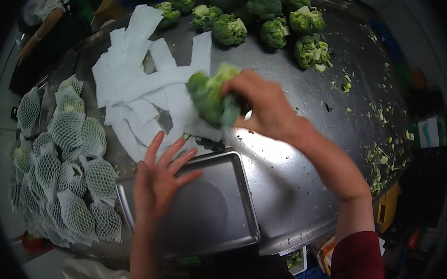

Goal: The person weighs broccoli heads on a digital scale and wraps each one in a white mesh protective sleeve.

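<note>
My right hand (263,103) grips a head of broccoli (206,97), slightly blurred, above the steel table beside a heap of white foam net sleeves (143,88). Fingers spread and holding nothing, my left hand (160,179) hovers over the left part of a rectangular metal tray (202,211). Bare metal shows inside that tray. Several more broccoli heads (229,30) are grouped at the far side of the table. On the left, broccoli heads wrapped in white netting (66,174) lie piled together.
Green scraps (382,160) are scattered over the right side of the steel table (310,99). Another person (44,15) stands at the far left. A cardboard box (109,10) is behind the table, and a yellow crate (387,207) sits past its right edge.
</note>
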A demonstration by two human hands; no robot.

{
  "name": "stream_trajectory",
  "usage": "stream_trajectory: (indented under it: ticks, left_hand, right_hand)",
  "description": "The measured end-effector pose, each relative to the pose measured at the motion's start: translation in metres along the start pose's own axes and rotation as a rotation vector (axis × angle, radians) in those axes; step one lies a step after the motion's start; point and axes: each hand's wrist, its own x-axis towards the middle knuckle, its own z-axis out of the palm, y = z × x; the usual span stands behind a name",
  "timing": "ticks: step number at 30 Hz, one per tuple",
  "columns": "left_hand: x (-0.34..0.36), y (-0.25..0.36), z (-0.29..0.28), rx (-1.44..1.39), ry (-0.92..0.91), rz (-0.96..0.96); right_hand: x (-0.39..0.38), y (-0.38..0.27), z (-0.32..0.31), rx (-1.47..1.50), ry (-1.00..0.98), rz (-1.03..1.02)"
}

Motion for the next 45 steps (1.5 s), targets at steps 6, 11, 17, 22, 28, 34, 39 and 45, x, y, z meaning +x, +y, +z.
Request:
stream_trajectory:
  ticks: [6, 11, 17, 22, 28, 34, 39, 45]
  left_hand:
    - [-0.057, -0.031, -0.026, -0.159, 0.353, 0.233]
    - [-0.117, -0.033, -0.032, -0.377, 0.262, 0.237]
    - [-0.145, -0.045, -0.016, -0.276, 0.344, 0.234]
    - [-0.16, -0.056, -0.003, -0.22, 0.405, 0.263]
    - [-0.167, -0.066, 0.031, -0.084, 0.42, 0.236]
    - [-0.166, -0.076, 0.051, 0.052, 0.411, 0.026]
    - [-0.158, -0.098, 0.053, 0.107, 0.433, 0.003]
    - [-0.149, -0.114, 0.067, 0.204, 0.328, 0.007]
  right_hand:
    - [-0.078, -0.122, 0.068, 0.341, -0.267, -0.189]
    - [-0.118, -0.139, 0.059, 0.441, 0.052, 0.144]
    - [-0.127, -0.164, 0.046, 0.453, 0.1, 0.167]
    - [-0.129, -0.183, 0.03, 0.215, 0.093, -0.056]
    - [-0.146, -0.18, 0.023, -0.004, -0.076, -0.099]
    - [-0.171, -0.167, 0.01, -0.141, -0.266, -0.117]
    - [-0.186, -0.159, 0.008, -0.307, -0.361, -0.049]
    - [-0.195, -0.152, -0.006, -0.335, -0.381, 0.006]
